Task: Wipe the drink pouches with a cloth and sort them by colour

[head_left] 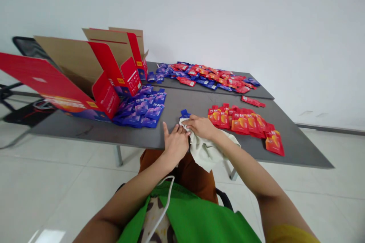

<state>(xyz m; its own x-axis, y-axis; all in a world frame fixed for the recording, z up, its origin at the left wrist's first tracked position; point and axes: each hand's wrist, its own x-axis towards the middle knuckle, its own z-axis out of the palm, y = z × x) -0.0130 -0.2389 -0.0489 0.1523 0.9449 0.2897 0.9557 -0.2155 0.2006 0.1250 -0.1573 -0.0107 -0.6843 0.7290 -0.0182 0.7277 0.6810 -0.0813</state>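
My right hand [202, 126] grips a cream cloth [205, 152] and presses it onto a blue pouch [185, 113] near the table's front edge. Only the pouch's spouted top end shows; cloth and hands cover the rest. Beside it, my left hand [176, 143] lies flat with thumb and fingers apart, its fingertips close to the cloth's edge. What lies beneath that palm is hidden. A row of overlapping red-orange pouches [240, 122] lies to the right of my hands. On the left, blue-purple pouches [142, 108] are laid in overlapping rows.
Tall red cartons [110, 95] with raised flaps stand along the left of the dark table [182, 97]. A mixed heap of red and blue pouches [211, 76] spreads across the back. One red pouch [253, 101] lies alone at right. A white cable [165, 209] hangs before my body.
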